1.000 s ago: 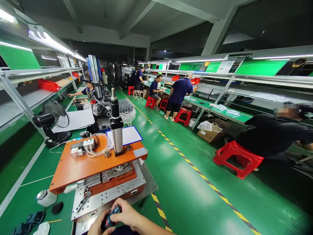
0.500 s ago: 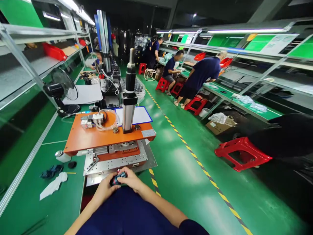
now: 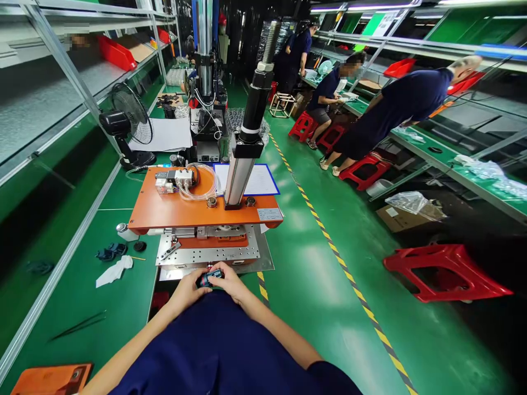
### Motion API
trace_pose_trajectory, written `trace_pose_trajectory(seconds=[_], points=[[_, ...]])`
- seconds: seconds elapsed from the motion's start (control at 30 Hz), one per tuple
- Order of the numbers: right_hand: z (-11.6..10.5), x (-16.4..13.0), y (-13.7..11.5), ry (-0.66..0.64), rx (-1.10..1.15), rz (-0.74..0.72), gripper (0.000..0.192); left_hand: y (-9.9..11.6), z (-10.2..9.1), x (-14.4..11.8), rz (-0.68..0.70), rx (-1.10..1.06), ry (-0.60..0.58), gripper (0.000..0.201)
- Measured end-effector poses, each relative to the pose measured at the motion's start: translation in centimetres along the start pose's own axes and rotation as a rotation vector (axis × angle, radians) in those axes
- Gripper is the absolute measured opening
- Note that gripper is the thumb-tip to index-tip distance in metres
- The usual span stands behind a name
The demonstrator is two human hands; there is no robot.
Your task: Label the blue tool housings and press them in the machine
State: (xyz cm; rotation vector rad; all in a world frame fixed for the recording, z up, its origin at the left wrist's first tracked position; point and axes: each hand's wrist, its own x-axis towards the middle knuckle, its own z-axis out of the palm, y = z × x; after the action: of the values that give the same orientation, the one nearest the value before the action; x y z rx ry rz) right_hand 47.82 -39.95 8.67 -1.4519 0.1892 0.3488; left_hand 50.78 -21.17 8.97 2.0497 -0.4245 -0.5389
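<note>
the long green workbench [image 3: 82, 274] runs from 7 o'clock up toward 12, its surface smooth and matt, edged by a pale metal rail. on the shelf above it at 10 o'clock sits a red plastic bin [image 3: 116, 53]; what lies inside it cannot be made out. a red plastic stool [image 3: 447, 270] with a slotted top stands on the glossy green floor at 4 o'clock. at the centre stands a press [image 3: 206, 208] with a flat orange top plate, a tall round steel cylinder [image 3: 247, 137] tilting toward 1 o'clock, and a perforated bright metal base plate [image 3: 209, 253] beneath. a black desk fan [image 3: 127, 123] with a wire cage stands at 10 o'clock. a coil of clear tubing [image 3: 201, 184] lies on the orange plate. a crumpled white cloth [image 3: 114, 271] lies on the bench at 9 o'clock, just beside some dark pieces.

both forearms reach forward from 6 o'clock and meet just below the base plate's near edge. the left hand [image 3: 187, 291] and the right hand [image 3: 230, 284] close their fingers round a small dark part with a blue patch [image 3: 209, 278], held between them, thumbs on top, at the middle of the view
</note>
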Motion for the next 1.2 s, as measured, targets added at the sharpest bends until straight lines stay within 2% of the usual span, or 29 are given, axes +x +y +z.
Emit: trace_pose_trajectory(seconds=[0.4,1.2], points=[[-0.5,-0.6,-0.5,0.020,-0.001,0.007,0.037,0.9,0.1,0.2,-0.018,0.021,-0.032,0.055],[-0.9,-1.1,-0.4,0.016,0.045,-0.003,0.039,1.1,0.5,0.1,-0.007,0.037,-0.047,0.055]])
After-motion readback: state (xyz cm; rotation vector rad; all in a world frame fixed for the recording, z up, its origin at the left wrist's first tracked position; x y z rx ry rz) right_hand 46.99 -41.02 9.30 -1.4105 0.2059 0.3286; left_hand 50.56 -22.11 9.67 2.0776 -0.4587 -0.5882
